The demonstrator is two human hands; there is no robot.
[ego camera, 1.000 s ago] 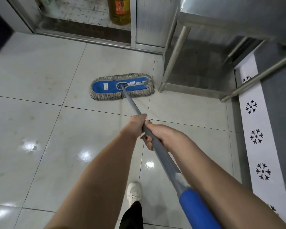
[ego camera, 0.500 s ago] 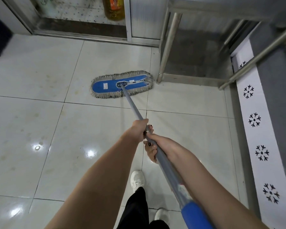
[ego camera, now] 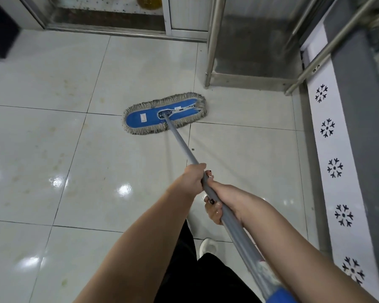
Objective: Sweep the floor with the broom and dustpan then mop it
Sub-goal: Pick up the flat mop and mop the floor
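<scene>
A flat mop with a blue head (ego camera: 165, 115) and a grey fringe lies flat on the glossy white tile floor (ego camera: 53, 149), in the middle of the head view. Its grey handle (ego camera: 184, 147) slants down to the right toward me and ends in a blue grip (ego camera: 280, 297) at the bottom edge. My left hand (ego camera: 193, 180) grips the handle higher up. My right hand (ego camera: 221, 204) grips it just below, fingers curled under the pole. No broom or dustpan is in view.
A steel table leg (ego camera: 213, 40) and its low frame (ego camera: 249, 80) stand just beyond the mop head at the right. A wall strip with snowflake marks (ego camera: 335, 167) runs along the right. A metal door sill (ego camera: 118, 31) crosses the top. My white shoe (ego camera: 208, 246) is below.
The mop head has slid back toward me and away from the table leg. My hands keep the same hold on the handle.
</scene>
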